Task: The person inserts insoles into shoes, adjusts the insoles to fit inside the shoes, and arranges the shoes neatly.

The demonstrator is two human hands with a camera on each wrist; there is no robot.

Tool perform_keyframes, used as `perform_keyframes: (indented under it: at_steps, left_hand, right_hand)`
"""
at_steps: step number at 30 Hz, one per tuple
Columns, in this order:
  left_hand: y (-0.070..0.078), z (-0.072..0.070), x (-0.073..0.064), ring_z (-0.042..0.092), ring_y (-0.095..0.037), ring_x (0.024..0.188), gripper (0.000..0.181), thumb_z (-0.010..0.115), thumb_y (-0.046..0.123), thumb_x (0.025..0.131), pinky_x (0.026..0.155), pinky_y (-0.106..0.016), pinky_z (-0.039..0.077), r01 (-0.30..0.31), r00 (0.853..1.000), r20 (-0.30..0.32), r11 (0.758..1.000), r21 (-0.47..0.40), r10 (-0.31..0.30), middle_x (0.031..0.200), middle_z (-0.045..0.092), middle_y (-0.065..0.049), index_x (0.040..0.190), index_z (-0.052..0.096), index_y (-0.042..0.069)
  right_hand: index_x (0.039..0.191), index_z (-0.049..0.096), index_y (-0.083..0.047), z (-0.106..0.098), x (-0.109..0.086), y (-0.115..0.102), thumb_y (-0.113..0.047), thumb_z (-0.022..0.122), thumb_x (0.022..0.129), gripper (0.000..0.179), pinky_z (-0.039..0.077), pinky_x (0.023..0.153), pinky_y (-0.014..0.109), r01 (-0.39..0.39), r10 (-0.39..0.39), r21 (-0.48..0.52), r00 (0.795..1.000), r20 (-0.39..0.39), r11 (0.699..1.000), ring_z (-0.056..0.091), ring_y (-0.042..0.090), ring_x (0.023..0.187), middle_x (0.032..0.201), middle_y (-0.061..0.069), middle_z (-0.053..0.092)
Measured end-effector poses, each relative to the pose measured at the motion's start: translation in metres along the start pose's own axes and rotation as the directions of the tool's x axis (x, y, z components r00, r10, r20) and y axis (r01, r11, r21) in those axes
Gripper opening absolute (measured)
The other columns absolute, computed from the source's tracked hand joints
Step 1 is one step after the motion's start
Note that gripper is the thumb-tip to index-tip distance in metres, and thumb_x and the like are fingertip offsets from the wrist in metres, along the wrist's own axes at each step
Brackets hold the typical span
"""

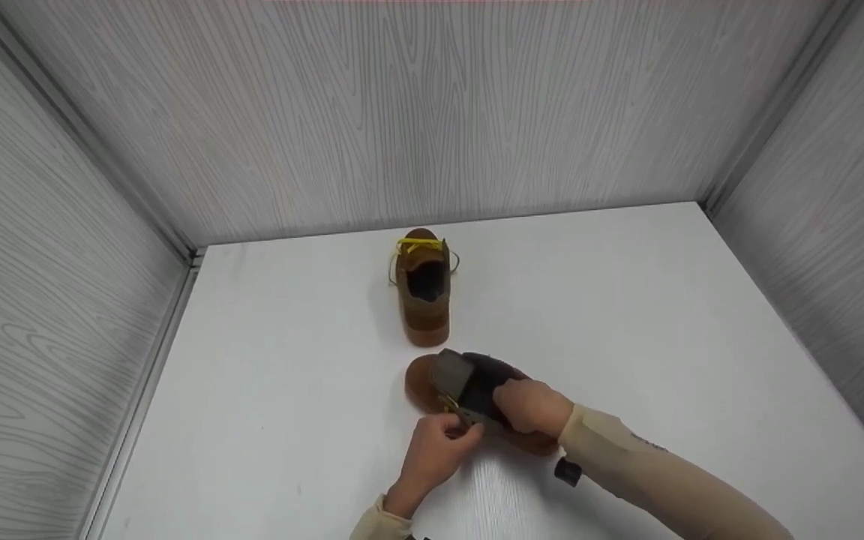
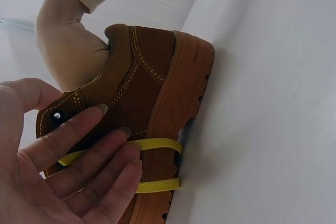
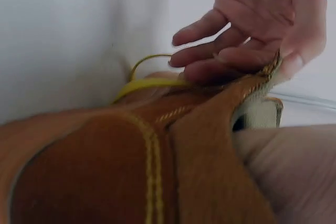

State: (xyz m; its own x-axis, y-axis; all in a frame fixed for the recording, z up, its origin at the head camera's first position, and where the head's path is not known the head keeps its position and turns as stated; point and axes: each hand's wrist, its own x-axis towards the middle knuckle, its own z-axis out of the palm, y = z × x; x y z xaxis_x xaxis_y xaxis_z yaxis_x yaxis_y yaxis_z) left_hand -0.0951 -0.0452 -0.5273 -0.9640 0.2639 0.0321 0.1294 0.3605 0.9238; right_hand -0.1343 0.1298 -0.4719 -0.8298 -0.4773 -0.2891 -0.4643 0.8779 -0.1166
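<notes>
A brown shoe [image 1: 421, 384] lies at an angle, toe to the left, its grey-lined tongue [image 1: 452, 373] folded forward over the toe. My left hand [image 1: 436, 450] pinches the edge of its eyelet flap [image 2: 52, 121] between thumb and index finger. The other fingers of that hand lie along the shoe's side, by the loose yellow lace [image 2: 157, 143]. My right hand [image 1: 533, 405] reaches into the shoe's opening. Its fingers are hidden inside, so their hold does not show.
Beyond the held shoe, a second brown shoe [image 1: 426, 321] stands upright, toe away, with yellow laces [image 1: 421, 244] looped out at both sides. Both shoes are on a white tabletop [image 1: 289, 337]. Grey wood-grain panels [image 1: 402, 112] enclose the back and sides.
</notes>
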Motion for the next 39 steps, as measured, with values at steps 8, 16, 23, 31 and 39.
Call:
perform_keyframes:
  at_steps: [8, 16, 23, 31, 39]
  left_hand:
    - [0.000, 0.000, -0.003, 0.053, -0.002, 0.060, 0.034, 0.063, 0.043, 0.088, 0.057, -0.023, 0.044, -0.042, 0.995, -0.083, 0.992, 0.122, 0.052, 0.066, 0.059, 0.015, 0.063, 0.061, 0.020]
    - [0.001, -0.014, 0.000, 0.045, -0.006, 0.055, 0.036, 0.062, 0.042, 0.091, 0.051, -0.022, 0.037, -0.108, 0.969, -0.212, 0.988, 0.112, 0.130, 0.060, 0.047, 0.012, 0.064, 0.052, 0.019]
    - [0.007, -0.039, 0.021, 0.047, -0.012, 0.067, 0.036, 0.065, 0.044, 0.087, 0.056, -0.029, 0.039, 0.084, 0.972, -0.235, 0.956, 0.279, -0.016, 0.079, 0.046, 0.003, 0.093, 0.047, 0.013]
    - [0.009, -0.041, 0.037, 0.054, -0.017, 0.085, 0.046, 0.066, 0.049, 0.084, 0.072, -0.037, 0.045, 0.110, 0.992, -0.096, 0.930, 0.349, -0.081, 0.102, 0.059, -0.002, 0.107, 0.061, 0.009]
    - [0.023, -0.033, 0.042, 0.050, -0.014, 0.071, 0.021, 0.072, 0.029, 0.082, 0.061, -0.031, 0.041, 0.003, 0.992, -0.113, 0.911, 0.412, 0.048, 0.077, 0.053, 0.006, 0.076, 0.056, 0.017]
  right_hand:
    - [0.075, 0.063, -0.009, 0.001, 0.001, 0.006, -0.013, 0.066, 0.087, 0.013, 0.045, 0.056, 0.035, 0.162, -0.109, 0.209, 0.964, -0.240, 0.964, 0.047, 0.012, 0.058, 0.068, -0.002, 0.058]
    - [0.098, 0.069, -0.013, -0.019, 0.019, 0.013, -0.018, 0.064, 0.091, 0.009, 0.049, 0.070, 0.031, 0.399, -0.283, 0.192, 0.850, -0.443, 0.897, 0.055, 0.010, 0.078, 0.089, -0.005, 0.063]
    - [0.131, 0.054, -0.012, -0.028, 0.051, 0.025, -0.015, 0.076, 0.081, 0.055, 0.037, 0.101, 0.038, 0.472, -0.387, 0.165, 0.841, -0.377, 0.866, 0.047, 0.018, 0.122, 0.132, 0.003, 0.054]
    - [0.143, 0.043, -0.014, -0.028, 0.058, 0.034, -0.009, 0.068, 0.087, 0.061, 0.035, 0.103, 0.039, 0.342, -0.333, 0.364, 0.939, -0.089, 0.866, 0.047, 0.019, 0.124, 0.139, 0.004, 0.049]
    - [0.122, 0.053, -0.014, -0.028, 0.058, 0.034, -0.010, 0.074, 0.081, 0.046, 0.048, 0.079, 0.033, 0.453, -0.402, 0.198, 0.880, -0.252, 0.869, 0.055, 0.014, 0.089, 0.100, -0.001, 0.060]
